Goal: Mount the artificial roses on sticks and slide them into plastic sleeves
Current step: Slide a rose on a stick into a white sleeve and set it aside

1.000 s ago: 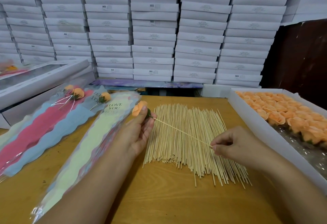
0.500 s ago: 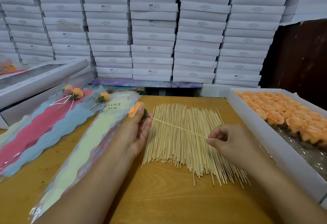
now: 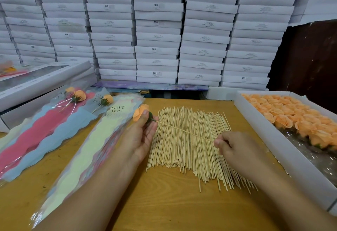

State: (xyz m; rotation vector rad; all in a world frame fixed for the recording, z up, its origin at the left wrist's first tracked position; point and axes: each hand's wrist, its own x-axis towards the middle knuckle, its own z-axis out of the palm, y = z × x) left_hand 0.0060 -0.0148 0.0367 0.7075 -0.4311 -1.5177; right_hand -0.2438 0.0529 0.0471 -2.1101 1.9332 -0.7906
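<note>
Head view: the peach rose sits between the fingertips of the left hand, its green base seated on the tip of one thin stick. The right hand pinches the stick's far end. Compared with a second ago, rose and left hand have drifted left and slightly away, off the stick pile and toward the mouth of the cream sleeve printed "LOVE YOU"; the right hand has followed, keeping the stick's slant. I judge from this that the mounting is done and the flower is being carried across for sleeving.

What remains is to turn the stick end toward the sleeve's opening and feed it down inside. The sleeve lies flat, so its mouth will likely need parting first.

Beyond it, two finished roses in sleeves lie on the pink and blue stack at the left. A white tray of loose peach roses stands on the wooden table at the right. Stacked white boxes fill the back.
</note>
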